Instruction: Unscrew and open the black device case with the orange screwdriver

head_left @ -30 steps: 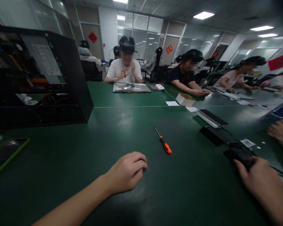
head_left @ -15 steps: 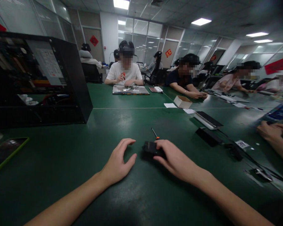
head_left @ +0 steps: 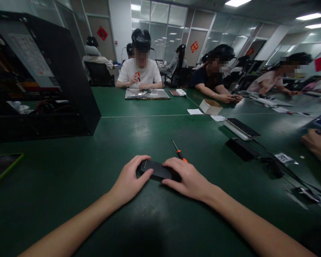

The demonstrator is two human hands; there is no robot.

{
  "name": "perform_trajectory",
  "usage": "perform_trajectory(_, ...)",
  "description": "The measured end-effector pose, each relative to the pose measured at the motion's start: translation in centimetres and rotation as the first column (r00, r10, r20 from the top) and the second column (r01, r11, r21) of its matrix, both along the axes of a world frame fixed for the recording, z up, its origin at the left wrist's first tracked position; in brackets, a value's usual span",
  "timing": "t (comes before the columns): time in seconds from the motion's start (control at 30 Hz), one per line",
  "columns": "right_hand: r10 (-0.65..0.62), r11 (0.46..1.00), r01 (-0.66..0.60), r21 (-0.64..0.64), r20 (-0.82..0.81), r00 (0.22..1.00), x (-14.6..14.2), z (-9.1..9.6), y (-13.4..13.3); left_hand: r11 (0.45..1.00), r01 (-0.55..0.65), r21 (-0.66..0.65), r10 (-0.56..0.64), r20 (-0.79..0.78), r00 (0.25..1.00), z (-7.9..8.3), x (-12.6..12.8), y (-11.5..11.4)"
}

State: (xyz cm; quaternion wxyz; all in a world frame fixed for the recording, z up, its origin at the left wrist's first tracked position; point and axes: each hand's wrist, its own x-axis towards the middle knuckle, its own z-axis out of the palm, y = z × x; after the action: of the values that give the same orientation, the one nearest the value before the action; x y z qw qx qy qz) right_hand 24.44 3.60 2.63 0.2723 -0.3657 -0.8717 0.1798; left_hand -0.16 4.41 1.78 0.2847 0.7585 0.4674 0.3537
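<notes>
A black oblong case (head_left: pixel 157 170) with rounded edges lies on the green tabletop between my two hands. My left hand (head_left: pixel 132 177) has its fingers and thumb closed around the case's left end. Around the right end, my right hand (head_left: pixel 187 177) grips it from above, fingers at the far side and thumb at the near side, hiding that end. Just beyond my right hand lies a screwdriver (head_left: pixel 179 152) with an orange and black handle, partly covered by the hand, its shaft pointing away.
An opened black computer tower (head_left: pixel 81 82) stands at left, near a green-edged phone (head_left: pixel 6 167). To the right are a black adapter (head_left: pixel 242 149), a white device with a dark top (head_left: pixel 242 129), cables and a small box (head_left: pixel 210 107). Several people sit around, one working on a flat panel (head_left: pixel 147 94).
The case now lies lengthwise between my hands, with its left end in my left hand, which was apart from it before. More of the screwdriver shows, and the view has shifted slightly.
</notes>
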Motion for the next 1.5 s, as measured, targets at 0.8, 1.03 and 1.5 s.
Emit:
perform_trajectory(0.8, 0.216, 0.96, -0.217, 0.176, 0.024, 0.976, -0.4, 0.0, -0.1, 0.987, 0.085, -0.14, -0.118, -0.253, 0.96, 1.3, -0.3, -0.2)
perform_trajectory(1.03, -0.302, 0.893, 0.121, 0.434, 0.377, 0.876, 2.1, 2.6, 0.9, 0.985, 0.114, -0.129, -0.143, -0.249, 0.958, 1.5, -0.5, 0.1)
perform_trajectory(1.5, -0.272, 0.951, 0.28, 0.133, -0.073, 0.96, 2.6, 1.2, 1.6, 0.983, 0.016, -0.184, -0.067, -0.274, 0.959, 1.1, -0.5, -0.2)
